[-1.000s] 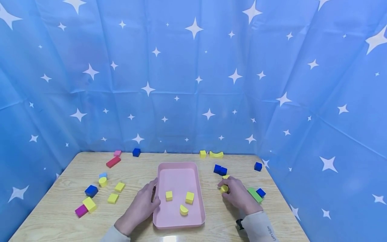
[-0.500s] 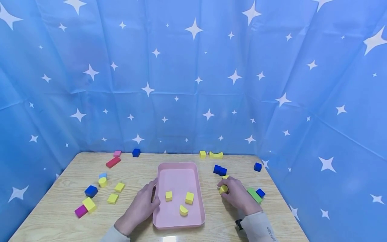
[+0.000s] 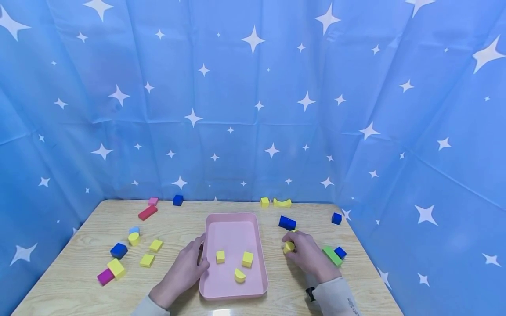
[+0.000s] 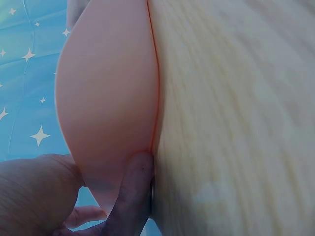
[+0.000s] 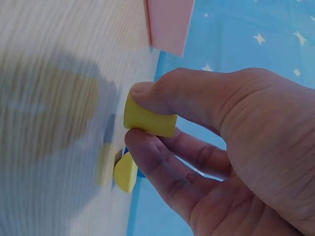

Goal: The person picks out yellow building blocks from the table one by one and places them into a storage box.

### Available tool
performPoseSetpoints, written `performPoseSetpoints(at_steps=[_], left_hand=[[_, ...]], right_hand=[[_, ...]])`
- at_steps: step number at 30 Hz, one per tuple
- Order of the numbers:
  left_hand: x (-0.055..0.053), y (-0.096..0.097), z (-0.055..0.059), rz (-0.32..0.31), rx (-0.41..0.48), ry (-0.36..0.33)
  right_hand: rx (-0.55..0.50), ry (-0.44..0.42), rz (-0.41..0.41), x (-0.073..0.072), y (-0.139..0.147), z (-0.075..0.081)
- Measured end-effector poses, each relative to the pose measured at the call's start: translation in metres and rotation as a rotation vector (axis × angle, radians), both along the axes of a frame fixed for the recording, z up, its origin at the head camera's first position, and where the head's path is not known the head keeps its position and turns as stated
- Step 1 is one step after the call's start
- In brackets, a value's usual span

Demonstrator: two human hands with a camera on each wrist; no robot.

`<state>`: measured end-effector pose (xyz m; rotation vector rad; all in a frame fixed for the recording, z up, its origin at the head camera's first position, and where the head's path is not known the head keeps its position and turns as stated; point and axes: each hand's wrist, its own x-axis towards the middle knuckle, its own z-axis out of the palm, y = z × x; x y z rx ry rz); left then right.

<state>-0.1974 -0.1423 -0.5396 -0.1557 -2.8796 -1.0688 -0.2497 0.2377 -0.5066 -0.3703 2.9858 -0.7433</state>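
A pink tray (image 3: 234, 228) stands mid-table with two yellow cubes (image 3: 247, 259) and a yellow half-round block (image 3: 240, 275) inside. My left hand (image 3: 186, 267) grips its left side; in the left wrist view a fingertip (image 4: 140, 164) presses low on the outer wall. To the right of the tray, my right hand (image 3: 310, 254) pinches a yellow cylinder block (image 5: 150, 117) between thumb and fingers. Just beyond that hand lies another yellow half-round block (image 5: 125, 172), mostly covered by the hand in the head view.
Two dark blue blocks (image 3: 287, 223) lie beyond my right hand, a green block (image 3: 332, 256) to its right. Yellow pieces, one an arch (image 3: 282, 203), sit at the back edge. On the left are several blocks, including a red bar (image 3: 148, 213) and yellow block (image 3: 116, 268). A starry curtain (image 3: 253, 109) encloses the table.
My right hand has shifted slightly left, carrying the yellow cylinder block with it. The left hand stays at the tray. The head view has tilted up slightly.
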Motion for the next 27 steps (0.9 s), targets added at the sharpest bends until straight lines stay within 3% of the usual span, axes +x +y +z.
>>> performPoseSetpoints(at_steps=[11,18,27], left_hand=[[0.000,0.000,0.000,-0.002,0.004,0.018],[0.000,-0.001,0.000,0.000,0.006,0.008],[-0.001,0.000,0.000,0.001,0.007,-0.013]], right_hand=[[0.009,0.069,0.073,0.004,-0.016,0.007],[-0.010,0.096,0.168,0.010,-0.024,0.015],[-0.025,0.072,0.223,0.023,-0.039,0.028]])
